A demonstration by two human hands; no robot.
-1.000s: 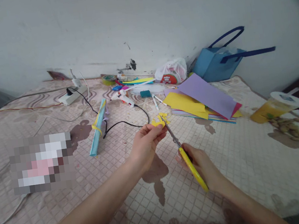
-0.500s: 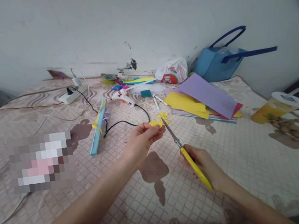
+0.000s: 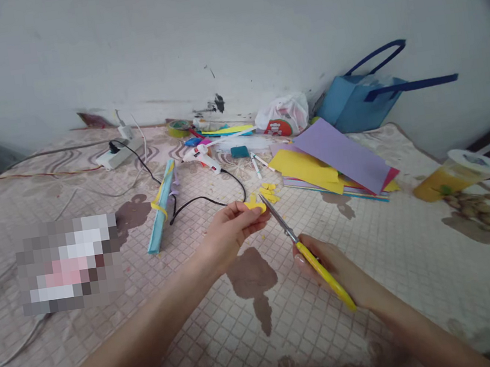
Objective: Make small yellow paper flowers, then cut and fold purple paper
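Between the thumb and fingers of my left hand is a small piece of yellow paper. My right hand is closed round the yellow handles of a pair of scissors. Their blade tips are at the right edge of the paper in my left hand. Just beyond the tips, several small yellow paper cuttings lie on the tablecloth. Left of my left hand lies a rolled light-blue paper strip with a yellow band and purple curls on it.
A white glue gun with a black cord lies behind my hands. Coloured paper sheets are stacked to the right. Farther right stand a drink cup and a blue bag. A power strip sits at the back left.
The scissors' handles have swung slightly down and right, and the blades now look more closed at the paper. My left hand holds nearly the same place.
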